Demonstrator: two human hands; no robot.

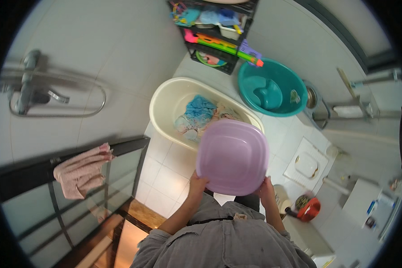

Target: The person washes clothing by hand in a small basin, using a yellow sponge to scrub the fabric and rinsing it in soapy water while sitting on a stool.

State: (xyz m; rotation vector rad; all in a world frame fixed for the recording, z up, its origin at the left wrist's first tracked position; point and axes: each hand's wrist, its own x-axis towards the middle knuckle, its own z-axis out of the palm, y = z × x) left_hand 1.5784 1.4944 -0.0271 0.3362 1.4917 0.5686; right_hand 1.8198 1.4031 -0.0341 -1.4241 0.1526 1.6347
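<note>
A purple plastic basin (232,156) is held out in front of my body, and its inside looks bare. My left hand (198,184) grips its near left rim, the fingers partly hidden by it. At the near right rim, my right hand (266,189) is closed on the same basin. Just beyond, and partly covered by the basin, a cream baby bathtub (164,96) stands on the floor. In the tub lie wet-looking clothes, among them a blue patterned garment (199,109) and paler cloth (190,127).
A large teal tub (248,76) with a smaller teal basin inside stands at the far right. Behind is a black shelf rack (231,67) with toys. A squat toilet (306,166) lies right. A pink towel (81,172) hangs on the door at left, below a wall shower tap (29,91).
</note>
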